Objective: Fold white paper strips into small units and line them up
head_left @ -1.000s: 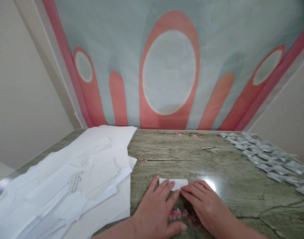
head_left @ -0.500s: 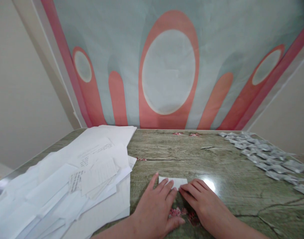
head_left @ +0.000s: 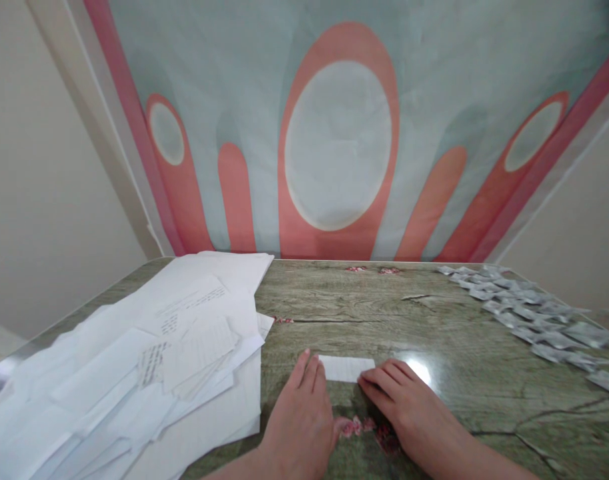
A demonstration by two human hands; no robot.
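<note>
The white paper strip (head_left: 346, 369) lay flat on the wood-patterned tabletop (head_left: 334, 293), between my two hands. My left hand (head_left: 304, 407) met its left end, fingers extended and close together; my right hand (head_left: 409, 403) had its fingers bent narrowly at the right end, though I could not tell whether they pinched it. Loose papers (head_left: 184, 333) were heaped leftward; silvery packets (head_left: 529, 307) lay in rows rightward.

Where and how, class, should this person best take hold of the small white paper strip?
Probably by its right short end, coming from the right: the right hand already has its fingertips there. The strip is thin and lies flat on the table, so lift that edge, then pinch it between thumb and forefinger.
</note>
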